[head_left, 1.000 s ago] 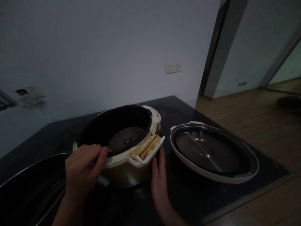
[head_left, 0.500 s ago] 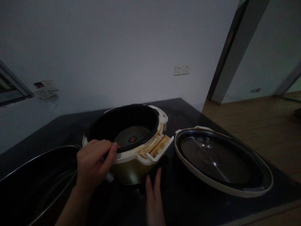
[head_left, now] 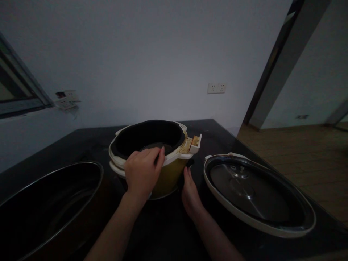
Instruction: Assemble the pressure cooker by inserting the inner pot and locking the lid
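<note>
The body of an electric cooker (head_left: 170,174), olive-gold with a stained white collar, stands uncovered in the middle of the black tabletop. My left hand (head_left: 144,168) is closed over its near rim, the fingertips hidden inside the dark cavity. Lower down on the right side, my right hand (head_left: 191,192) is held with fingers stretched out along the cooker's wall; whether it touches is hard to tell. A white box-like catch (head_left: 195,144) with a yellow-stained inside juts from the collar's right edge.
To the right lies the cooker's lid (head_left: 244,188), its metal inner side up. A dark inner pot (head_left: 102,170) stands at the left. The black tabletop (head_left: 165,232) reaches a wall with a socket (head_left: 216,88).
The cooker has turned anticlockwise, its catch swinging from the front right toward the back right. Both hands have shifted right and farther away with it. The camera view has moved slightly.
</note>
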### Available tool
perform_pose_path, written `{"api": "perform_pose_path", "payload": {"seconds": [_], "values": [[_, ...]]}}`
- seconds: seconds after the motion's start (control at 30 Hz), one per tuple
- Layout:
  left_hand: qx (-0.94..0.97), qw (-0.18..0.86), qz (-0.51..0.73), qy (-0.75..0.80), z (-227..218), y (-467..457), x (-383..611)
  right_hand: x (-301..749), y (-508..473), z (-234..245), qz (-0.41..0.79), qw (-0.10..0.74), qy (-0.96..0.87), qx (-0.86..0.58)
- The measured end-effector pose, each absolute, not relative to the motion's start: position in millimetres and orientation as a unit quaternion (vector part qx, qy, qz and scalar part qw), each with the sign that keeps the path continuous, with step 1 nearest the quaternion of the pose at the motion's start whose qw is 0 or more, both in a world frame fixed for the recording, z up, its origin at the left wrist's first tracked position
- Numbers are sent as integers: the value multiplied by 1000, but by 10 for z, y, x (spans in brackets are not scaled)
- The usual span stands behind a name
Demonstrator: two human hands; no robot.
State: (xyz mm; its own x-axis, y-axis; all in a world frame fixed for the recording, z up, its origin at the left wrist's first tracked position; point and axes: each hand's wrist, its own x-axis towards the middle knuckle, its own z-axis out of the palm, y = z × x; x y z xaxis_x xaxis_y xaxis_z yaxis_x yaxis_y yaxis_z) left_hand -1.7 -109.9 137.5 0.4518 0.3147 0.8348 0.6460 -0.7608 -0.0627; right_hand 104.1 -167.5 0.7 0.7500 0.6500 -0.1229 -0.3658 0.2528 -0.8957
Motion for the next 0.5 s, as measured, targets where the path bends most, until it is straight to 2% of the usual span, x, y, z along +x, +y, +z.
{"api": "perform_pose_path", "payload": {"seconds": [0.2, 0.33, 0.5], "values": [[-839, 168, -395, -335, 1425, -1173, 130, 889, -1706, 14, 325, 769, -131, -535], [-852, 145, -377, -332, 1453, -1191, 121, 295, -1904, -278, 340, 701, -127, -614], [-907, 74, -303, -282, 1544, -1158, -29, 127, -1983, -475, 320, 689, -182, -624]]}}
